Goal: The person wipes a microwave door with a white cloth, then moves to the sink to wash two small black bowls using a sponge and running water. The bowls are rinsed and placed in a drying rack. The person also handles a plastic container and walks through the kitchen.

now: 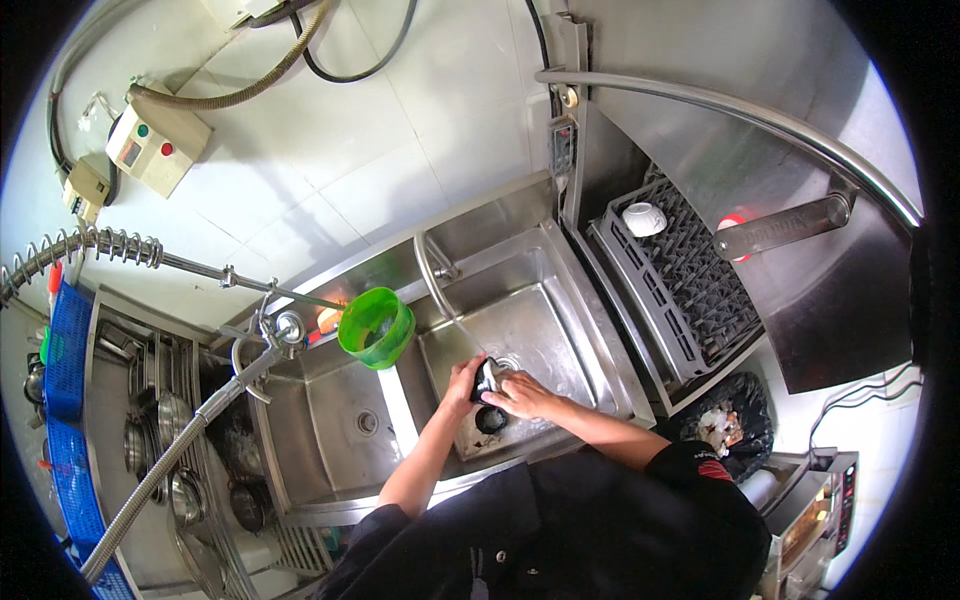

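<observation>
My left hand [463, 384] grips a small black dish [481, 390], likely a bowl or cup, over the right basin of a steel double sink [555, 319]. My right hand [523, 394] presses a whitish piece [490, 372], perhaps a cloth or pad, against the dish; its far side is hidden by my fingers. Just below, a round black dish [491, 421] lies on the basin floor among dark food bits. From the curved faucet [433, 277] a thin stream runs down beside my hands, near the drain [508, 363].
A green plastic tub [377, 330] sits on the sink divider. To the right, a grey dish rack [660, 300] carries a white bowl [644, 220] under the raised dishwasher hood [750, 172]. A spring-hose sprayer [217, 405] crosses the left side. A black-lined waste bin [757, 420] stands at right.
</observation>
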Demonstrator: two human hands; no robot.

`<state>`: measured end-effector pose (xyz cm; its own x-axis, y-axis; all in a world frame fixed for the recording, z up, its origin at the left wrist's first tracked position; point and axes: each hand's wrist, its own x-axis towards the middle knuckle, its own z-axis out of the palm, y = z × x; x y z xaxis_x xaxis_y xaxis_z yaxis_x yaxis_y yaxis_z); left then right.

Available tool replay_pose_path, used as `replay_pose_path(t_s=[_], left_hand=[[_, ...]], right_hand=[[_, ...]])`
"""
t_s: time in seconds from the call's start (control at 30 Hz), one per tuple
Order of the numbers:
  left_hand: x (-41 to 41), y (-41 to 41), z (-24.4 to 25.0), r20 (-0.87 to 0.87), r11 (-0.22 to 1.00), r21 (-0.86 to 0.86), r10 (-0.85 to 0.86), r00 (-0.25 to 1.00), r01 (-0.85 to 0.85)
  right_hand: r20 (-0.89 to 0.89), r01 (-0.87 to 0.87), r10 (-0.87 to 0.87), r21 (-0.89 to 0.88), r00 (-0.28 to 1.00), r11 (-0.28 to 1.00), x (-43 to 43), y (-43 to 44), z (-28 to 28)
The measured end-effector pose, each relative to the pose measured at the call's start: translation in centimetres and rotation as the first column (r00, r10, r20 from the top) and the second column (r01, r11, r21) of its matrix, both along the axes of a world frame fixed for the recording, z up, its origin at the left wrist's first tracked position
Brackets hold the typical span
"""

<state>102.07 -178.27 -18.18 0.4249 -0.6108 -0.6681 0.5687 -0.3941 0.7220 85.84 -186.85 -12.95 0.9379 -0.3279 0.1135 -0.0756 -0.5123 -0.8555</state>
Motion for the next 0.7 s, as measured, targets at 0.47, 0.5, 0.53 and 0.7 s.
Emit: replay_pose_path(t_s=[0.47,0.5,0.53,0.7], left_hand=[[-1.9,-2.2,5.2,-0.114,0.992,-0.071,-0.109,0.987,0.102],[-1.9,-2.2,5.8,-0.084,0.989,-0.090,-0.123,0.989,0.115],[-2.0,-2.0,4.5,-0.060,0.988,-0.140,-0.071,0.996,0.062],[-2.1,-1.3,2.4,-0.175,0.927,-0.374,-0.041,0.984,-0.027]], right_hand=[[0.110,-0.087,-0.069,0.959,0.992,0.270,0.9,-6.2,-2.8],[0.165,-0.155,-0.054,0.975,0.985,0.157,1.1,-6.8,-2.7],[0.181,-0.173,-0.046,0.975,0.982,0.139,1.1,-7.3,-2.7],[0.142,-0.146,-0.085,0.989,0.986,-0.040,1.4,-8.6,-3.7]])
